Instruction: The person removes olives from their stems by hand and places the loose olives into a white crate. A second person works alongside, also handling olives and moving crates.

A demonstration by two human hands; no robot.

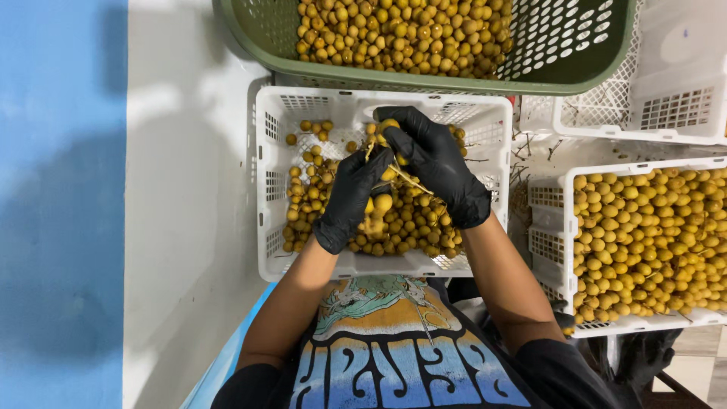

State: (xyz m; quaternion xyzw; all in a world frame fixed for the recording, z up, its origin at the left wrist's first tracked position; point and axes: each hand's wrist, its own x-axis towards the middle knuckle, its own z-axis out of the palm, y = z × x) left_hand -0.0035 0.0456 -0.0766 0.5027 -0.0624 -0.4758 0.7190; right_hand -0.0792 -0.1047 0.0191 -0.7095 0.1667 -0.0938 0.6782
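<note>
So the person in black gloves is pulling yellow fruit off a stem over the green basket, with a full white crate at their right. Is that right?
Not quite. The head view shows both gloved hands, left hand and right hand, working the fruit stem over a white crate; the green basket sits beyond it. The full white crate at the right is correct.

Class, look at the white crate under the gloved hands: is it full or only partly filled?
Partly filled: the white crate shows bare floor at its far left corner.

White floor [189, 189] bears 3 white crates [269, 220] and 1 green basket [250, 30].
</note>
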